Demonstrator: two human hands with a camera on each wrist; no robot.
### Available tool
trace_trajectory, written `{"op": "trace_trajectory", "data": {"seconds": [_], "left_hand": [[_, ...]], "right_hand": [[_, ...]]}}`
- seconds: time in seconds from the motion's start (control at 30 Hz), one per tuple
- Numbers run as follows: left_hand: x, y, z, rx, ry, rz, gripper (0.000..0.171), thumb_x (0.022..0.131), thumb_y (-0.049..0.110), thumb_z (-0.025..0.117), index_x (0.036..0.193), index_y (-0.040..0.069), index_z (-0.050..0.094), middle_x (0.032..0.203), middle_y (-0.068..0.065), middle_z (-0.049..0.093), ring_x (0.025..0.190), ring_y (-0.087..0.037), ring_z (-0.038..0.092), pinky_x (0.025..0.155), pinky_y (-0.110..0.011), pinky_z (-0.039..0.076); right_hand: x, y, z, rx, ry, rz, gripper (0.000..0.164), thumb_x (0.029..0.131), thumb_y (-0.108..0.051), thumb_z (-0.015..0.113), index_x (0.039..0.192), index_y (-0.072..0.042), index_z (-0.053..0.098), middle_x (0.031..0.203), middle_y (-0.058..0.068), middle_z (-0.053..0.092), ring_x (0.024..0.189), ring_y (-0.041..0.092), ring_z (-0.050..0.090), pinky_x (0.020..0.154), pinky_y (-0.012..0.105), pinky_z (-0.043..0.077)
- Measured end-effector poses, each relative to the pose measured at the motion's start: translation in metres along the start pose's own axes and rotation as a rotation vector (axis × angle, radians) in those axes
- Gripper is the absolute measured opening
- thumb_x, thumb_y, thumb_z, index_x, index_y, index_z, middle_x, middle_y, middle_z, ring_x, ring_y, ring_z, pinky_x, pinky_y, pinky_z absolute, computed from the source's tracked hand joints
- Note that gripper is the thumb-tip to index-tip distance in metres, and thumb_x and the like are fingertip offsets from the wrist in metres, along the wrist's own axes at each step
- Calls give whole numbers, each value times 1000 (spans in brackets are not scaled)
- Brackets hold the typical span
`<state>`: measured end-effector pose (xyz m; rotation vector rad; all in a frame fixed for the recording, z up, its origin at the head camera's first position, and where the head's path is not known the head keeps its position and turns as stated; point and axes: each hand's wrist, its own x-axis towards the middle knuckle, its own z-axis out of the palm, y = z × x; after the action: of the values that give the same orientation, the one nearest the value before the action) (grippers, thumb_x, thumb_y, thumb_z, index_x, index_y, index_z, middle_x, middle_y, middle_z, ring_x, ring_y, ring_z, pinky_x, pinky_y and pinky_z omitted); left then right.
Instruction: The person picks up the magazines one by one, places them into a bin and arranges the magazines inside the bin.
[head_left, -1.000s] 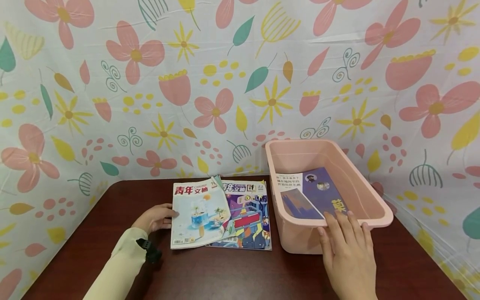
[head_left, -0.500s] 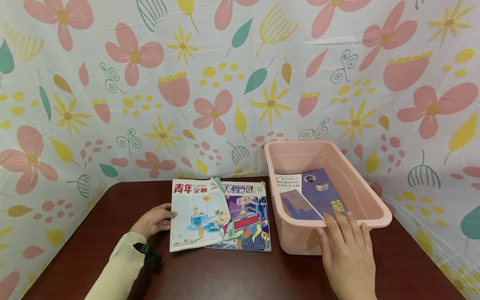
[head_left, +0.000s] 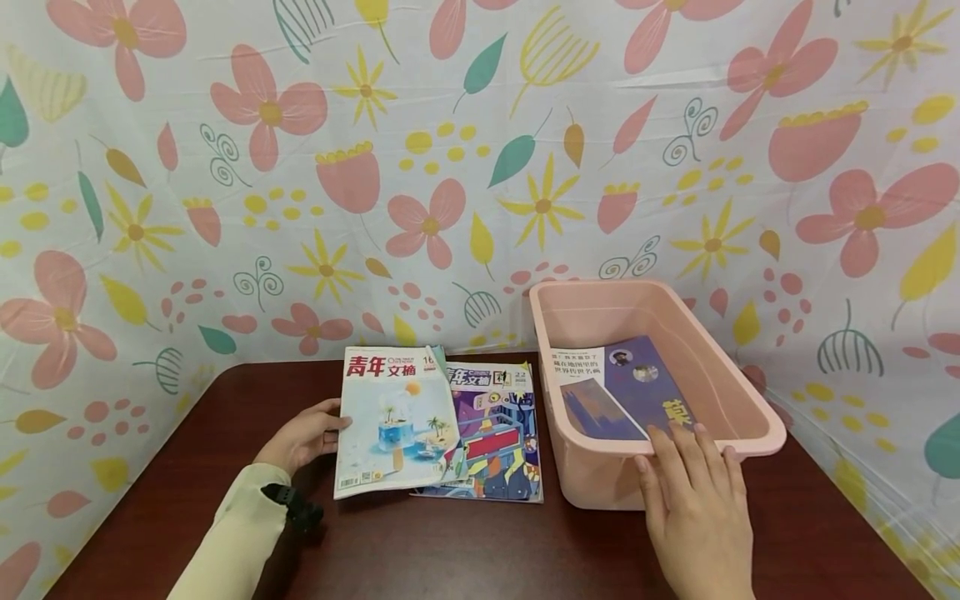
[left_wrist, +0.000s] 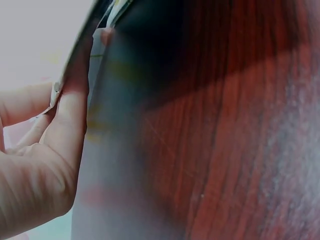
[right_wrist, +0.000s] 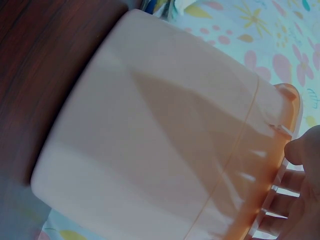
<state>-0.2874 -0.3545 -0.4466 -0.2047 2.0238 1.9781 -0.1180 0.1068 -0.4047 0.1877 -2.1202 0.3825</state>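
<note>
My left hand [head_left: 303,435] pinches the left edge of a pale-blue magazine [head_left: 393,425] with a red title, thumb on the cover. In the left wrist view, that magazine's edge [left_wrist: 75,50] stands tilted up between thumb and fingers. It partly covers a purple illustrated magazine [head_left: 501,437] lying flat on the table. My right hand [head_left: 701,508] holds the near rim of a pink plastic bin [head_left: 607,483], fingers laid over it and thumb on the outer side. Inside the bin lies a purple-and-white book [head_left: 622,392].
The dark red-brown wooden table [head_left: 435,554] carries everything. A white flower-patterned cloth [head_left: 450,125] hangs behind and along the sides, close to the bin's back end. A black strap [head_left: 292,504] with a device sits on my left wrist.
My left hand has shifted slightly left with the pale-blue magazine, whose far edge has risen and moved back. The right hand and bin have stayed in place.
</note>
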Motion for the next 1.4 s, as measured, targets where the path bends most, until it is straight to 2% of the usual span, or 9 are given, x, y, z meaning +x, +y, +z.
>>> {"op": "trace_trajectory", "data": {"seconds": [0.37,0.7,1.4], "left_hand": [[-4,10,8,-32,-15,22,52,98,5,53,146,4,31,105,-9,67,91,-26,68,77,-40,56],[-5,18,15,-30,-66,56,51,99,5,51,145,3,30,105,-9,67,91,-24,68,78,-39,55],[-11,43,28,-60,-133,98,50,100,5,49,146,3,28,106,-8,67,92,-24,69,78,-38,55]], "right_hand": [[-1,0,0,3,-2,2,55,103,-47,33,119,-3,60,120,21,56,121,45,44,110,59,21],[-1,0,0,8,18,-11,56,103,-48,33,119,-2,61,119,21,57,121,45,45,109,59,22],[0,0,-1,6,-7,0,55,103,-47,33,120,-2,59,120,21,56,122,45,44,109,59,21]]}}
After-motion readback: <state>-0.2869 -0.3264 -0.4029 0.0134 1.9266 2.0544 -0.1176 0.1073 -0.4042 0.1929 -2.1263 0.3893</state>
